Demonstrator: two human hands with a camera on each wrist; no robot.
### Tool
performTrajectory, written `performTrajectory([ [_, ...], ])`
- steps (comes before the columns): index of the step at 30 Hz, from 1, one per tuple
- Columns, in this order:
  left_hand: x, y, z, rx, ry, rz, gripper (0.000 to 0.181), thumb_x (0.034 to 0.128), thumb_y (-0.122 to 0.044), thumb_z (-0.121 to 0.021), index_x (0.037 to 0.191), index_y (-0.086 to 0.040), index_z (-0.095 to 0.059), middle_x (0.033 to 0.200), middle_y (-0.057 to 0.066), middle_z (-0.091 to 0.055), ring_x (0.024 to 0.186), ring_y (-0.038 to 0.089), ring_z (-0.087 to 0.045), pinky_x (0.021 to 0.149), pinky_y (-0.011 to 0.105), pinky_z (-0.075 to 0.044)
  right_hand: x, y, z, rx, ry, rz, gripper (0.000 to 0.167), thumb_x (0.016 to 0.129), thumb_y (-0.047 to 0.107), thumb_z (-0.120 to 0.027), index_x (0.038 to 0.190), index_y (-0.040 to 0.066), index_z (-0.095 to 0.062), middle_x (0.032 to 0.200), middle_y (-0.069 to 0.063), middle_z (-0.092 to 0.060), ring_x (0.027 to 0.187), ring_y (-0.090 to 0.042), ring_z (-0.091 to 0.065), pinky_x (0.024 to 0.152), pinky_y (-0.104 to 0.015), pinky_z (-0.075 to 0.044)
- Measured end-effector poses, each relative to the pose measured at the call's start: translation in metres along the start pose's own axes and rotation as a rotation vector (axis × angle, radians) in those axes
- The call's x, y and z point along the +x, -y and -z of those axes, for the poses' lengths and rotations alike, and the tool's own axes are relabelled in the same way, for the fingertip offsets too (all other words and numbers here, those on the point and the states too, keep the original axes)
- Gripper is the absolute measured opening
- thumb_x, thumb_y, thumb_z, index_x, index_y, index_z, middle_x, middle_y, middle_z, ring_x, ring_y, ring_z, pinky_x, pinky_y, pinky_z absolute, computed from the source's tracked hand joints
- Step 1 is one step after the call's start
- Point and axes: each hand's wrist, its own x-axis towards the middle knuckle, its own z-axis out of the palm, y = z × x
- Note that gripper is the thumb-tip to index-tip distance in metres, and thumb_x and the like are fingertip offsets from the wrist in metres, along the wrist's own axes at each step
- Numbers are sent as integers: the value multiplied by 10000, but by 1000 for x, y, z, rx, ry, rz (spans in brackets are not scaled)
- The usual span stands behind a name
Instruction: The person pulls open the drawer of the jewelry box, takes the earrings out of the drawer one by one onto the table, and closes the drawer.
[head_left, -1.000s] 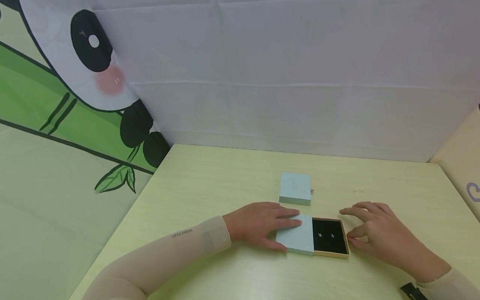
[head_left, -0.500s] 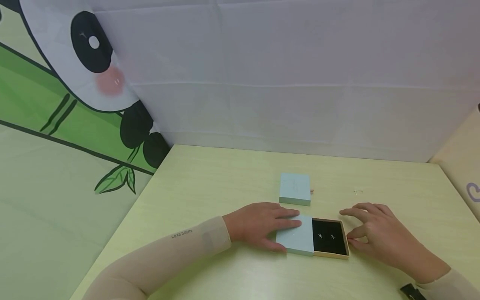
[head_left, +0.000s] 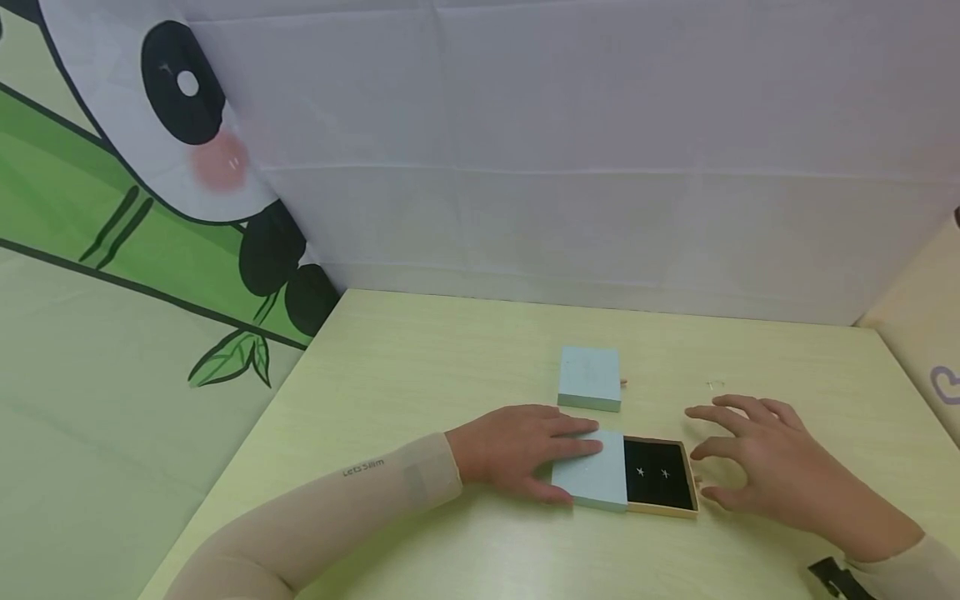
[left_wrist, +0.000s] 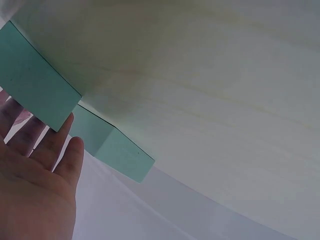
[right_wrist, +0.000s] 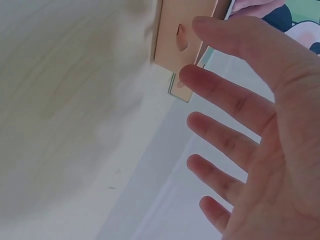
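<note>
A pale blue drawer-style jewellery box lies on the table, its sleeve (head_left: pixel 609 467) at the left and its inner tray (head_left: pixel 647 493) pulled out to the right. Two small star-shaped pieces, likely earrings, sit on the tray's black lining, a left star (head_left: pixel 641 472) and a right star (head_left: pixel 665 473). My left hand (head_left: pixel 517 454) rests on the sleeve with fingers extended. Just right of the tray, my right hand (head_left: pixel 776 467) is spread and holds nothing. A ribbon pull tab (right_wrist: pixel 183 39) sticks out of the tray's end, close to the thumb and index finger in the right wrist view.
Behind the opened box stands another pale blue box (head_left: pixel 589 372) with a small tab at its right side. Tiny thin pieces (head_left: pixel 715 384) lie on the table (head_left: pixel 450 350) farther right. A white cloth (head_left: pixel 562 167) hangs along the back edge.
My right thumb and fingers have let go of the tray's end and spread, the hand shifting slightly right. The left hand, the box and the stars stay put.
</note>
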Motion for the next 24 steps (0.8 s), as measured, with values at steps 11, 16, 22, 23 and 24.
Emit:
performTrajectory([
  [11, 1, 1, 1, 7, 2, -8, 804, 1145, -720, -641, 1836, -353, -455, 1922, -91, -441, 1724, 182, -537, 1432, 345, -446, 12, 9, 9, -27, -98, 79, 374, 719, 347, -1106, 985, 437, -860, 1511, -22, -796, 1436, -449, -671, 1057, -706, -510],
  [16, 1, 2, -1, -2, 3, -3, 803, 1145, -725, -637, 1837, -363, -451, 1925, -96, -434, 1729, 181, -530, 1435, 347, -442, 20, 18, 15, 9, -38, 55, 306, 788, 339, -1069, 973, 452, -853, 1534, -16, -791, 1478, -448, -648, 1109, -738, -506],
  [22, 2, 2, -2, -1, 1, -4, 805, 1141, -728, -640, 1836, -368, -452, 1925, -98, -432, 1722, 181, -541, 1433, 347, -445, 25, 27, 16, 11, -17, 78, 285, 799, 358, -1072, 935, 450, -840, 1526, -11, -791, 1465, -445, -659, 1115, -744, -516],
  [23, 2, 2, -2, -1, 1, -4, 804, 1141, -728, -640, 1835, -368, -453, 1924, -100, -434, 1721, 181, -542, 1433, 345, -445, 26, 28, 16, 9, -19, 85, 286, 797, 363, -1076, 932, 447, -839, 1525, -9, -791, 1463, -441, -661, 1115, -744, -519],
  [24, 2, 2, -2, 1, 0, -5, 803, 1141, -728, -639, 1835, -368, -455, 1923, -100, -435, 1718, 180, -545, 1431, 343, -447, 27, 29, 15, 6, -18, 90, 284, 797, 367, -1077, 932, 443, -840, 1526, -7, -790, 1462, -439, -663, 1120, -747, -522],
])
